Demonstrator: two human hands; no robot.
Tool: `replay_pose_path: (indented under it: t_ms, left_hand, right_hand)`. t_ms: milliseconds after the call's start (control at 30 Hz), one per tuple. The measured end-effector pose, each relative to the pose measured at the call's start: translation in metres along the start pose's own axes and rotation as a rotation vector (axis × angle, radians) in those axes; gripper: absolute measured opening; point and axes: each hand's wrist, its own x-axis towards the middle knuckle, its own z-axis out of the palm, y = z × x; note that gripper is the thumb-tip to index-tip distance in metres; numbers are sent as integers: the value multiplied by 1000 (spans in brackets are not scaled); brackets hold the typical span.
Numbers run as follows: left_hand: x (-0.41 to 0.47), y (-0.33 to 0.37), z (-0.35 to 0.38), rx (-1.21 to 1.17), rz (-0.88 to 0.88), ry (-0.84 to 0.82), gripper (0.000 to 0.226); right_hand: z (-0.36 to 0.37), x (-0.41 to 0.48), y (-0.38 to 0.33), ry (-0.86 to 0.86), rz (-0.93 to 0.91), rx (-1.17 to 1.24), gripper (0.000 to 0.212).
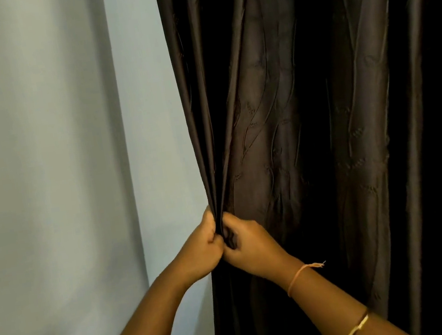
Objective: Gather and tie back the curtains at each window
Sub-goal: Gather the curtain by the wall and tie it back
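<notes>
right forearm: bangle point(353, 331), thread point(299, 274) at wrist | left hand point(201, 252) and right hand point(247, 246): knuckles touching, fingers clenched on curtain's left edge | curtain point(308, 125): dark brown, hanging in folds, pinched where gripped | wall point(55, 163): pale, left of curtain

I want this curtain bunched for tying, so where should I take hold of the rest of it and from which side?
Keep the left hand pinching the gathered left edge of the dark curtain. Probably reach the right hand rightward at the same height and take the next raised fold from the front, since the pleats hang in vertical ridges fanning right from the pinch.
</notes>
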Motion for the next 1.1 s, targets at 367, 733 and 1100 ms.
replay_pose_path:
  t_ms: [367, 733, 1100]
  left_hand:
    - [3, 13, 20, -290, -94, 96, 35]
    - [16, 15, 60, 70, -10, 462, 21]
    - [31, 23, 79, 110, -29, 402, 56]
  right_hand:
    - [-23, -14, 8, -253, 108, 405, 27]
    - [-87, -10, -12, 461, 99, 100, 23]
    - [-168, -45, -4, 1059, 422, -522, 64]
